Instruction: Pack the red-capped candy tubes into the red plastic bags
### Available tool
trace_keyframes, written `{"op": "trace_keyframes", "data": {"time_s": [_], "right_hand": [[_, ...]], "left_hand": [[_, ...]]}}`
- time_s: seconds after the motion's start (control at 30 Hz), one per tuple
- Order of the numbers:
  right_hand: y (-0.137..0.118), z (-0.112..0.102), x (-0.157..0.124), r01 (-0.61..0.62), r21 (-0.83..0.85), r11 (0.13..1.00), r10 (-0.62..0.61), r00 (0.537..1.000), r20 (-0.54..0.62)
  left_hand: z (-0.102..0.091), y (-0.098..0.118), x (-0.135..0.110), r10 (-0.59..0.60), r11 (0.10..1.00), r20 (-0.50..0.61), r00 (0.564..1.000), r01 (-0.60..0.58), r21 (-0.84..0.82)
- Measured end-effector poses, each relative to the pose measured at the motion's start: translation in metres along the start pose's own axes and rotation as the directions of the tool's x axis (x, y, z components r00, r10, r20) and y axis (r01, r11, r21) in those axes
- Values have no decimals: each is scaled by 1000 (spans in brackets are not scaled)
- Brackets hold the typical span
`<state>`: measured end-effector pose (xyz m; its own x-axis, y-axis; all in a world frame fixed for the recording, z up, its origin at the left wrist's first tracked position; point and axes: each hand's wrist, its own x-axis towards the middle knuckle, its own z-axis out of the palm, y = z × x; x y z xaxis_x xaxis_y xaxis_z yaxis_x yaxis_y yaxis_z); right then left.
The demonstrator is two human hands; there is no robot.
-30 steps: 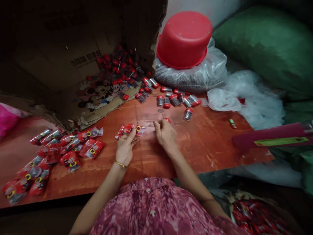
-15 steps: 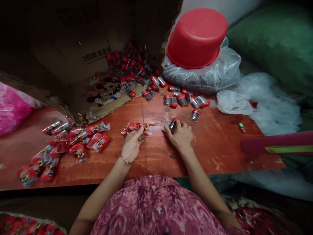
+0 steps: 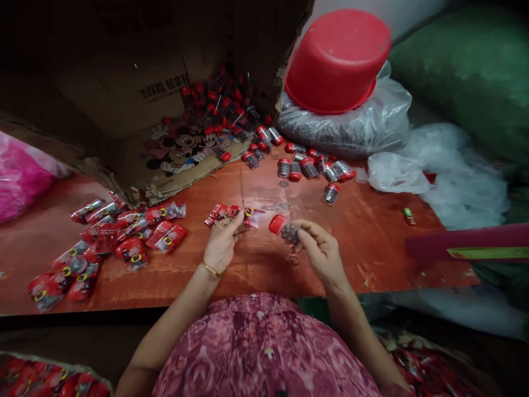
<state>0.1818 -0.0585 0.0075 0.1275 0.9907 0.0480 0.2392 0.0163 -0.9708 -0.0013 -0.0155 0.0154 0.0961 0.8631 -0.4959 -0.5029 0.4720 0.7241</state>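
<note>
My left hand (image 3: 222, 246) pinches a small stack of red printed packets (image 3: 231, 214) just above the reddish table (image 3: 372, 248). My right hand (image 3: 320, 249) grips a small clear vial with a red cap (image 3: 283, 229), held sideways with the cap pointing toward the packets. The vial and the packets are a short gap apart. More red-capped vials (image 3: 308, 167) lie loose on the table beyond my hands.
A torn cardboard box (image 3: 165, 94) on its side spills vials at the back. A heap of filled red packets (image 3: 111, 237) lies at the left. An upturned red basin (image 3: 336, 60) rests on a plastic bag (image 3: 351, 129). A green sack (image 3: 471, 71) is at the right.
My right hand picked a vial off the table and drew it back toward me, now held clear of the surface. My left hand kept hold of the packets.
</note>
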Motion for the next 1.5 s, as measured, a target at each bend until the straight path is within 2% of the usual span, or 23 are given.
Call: {"op": "trace_keyframes", "data": {"time_s": [0.17, 0.53, 0.8, 0.93, 1.1, 1.23, 1.33, 1.5], "right_hand": [[-17, 10, -7, 18, 46, 999, -22, 995, 95], [-7, 14, -2, 71, 3, 997, -71, 984, 161], [3, 24, -5, 166, -27, 986, -161, 977, 143], [7, 33, -8, 120, 17, 993, -122, 986, 114], [14, 43, -9, 59, 88, 994, -63, 997, 45], [18, 50, -9, 27, 128, 991, -44, 990, 135], [18, 59, -8, -54, 221, 974, 16, 986, 168], [16, 71, -2, -201, 405, 892, 146, 976, 162]], "left_hand": [[-1, 0, -1, 31, 997, 46, 998, -34, 67], [-10, 3, 3, 54, 983, 90, 994, -69, 171], [-4, -3, 1, 155, 968, 69, 986, -165, 189], [-2, -11, 3, 204, 949, 61, 977, -213, 235], [-3, -18, 4, 166, 968, 108, 980, -183, 174], [-2, -21, 5, 166, 985, 78, 983, -170, 40], [-3, -24, 8, 158, 987, 51, 986, -159, 4], [-8, -27, 12, 127, 987, 155, 980, -141, 80]]}}
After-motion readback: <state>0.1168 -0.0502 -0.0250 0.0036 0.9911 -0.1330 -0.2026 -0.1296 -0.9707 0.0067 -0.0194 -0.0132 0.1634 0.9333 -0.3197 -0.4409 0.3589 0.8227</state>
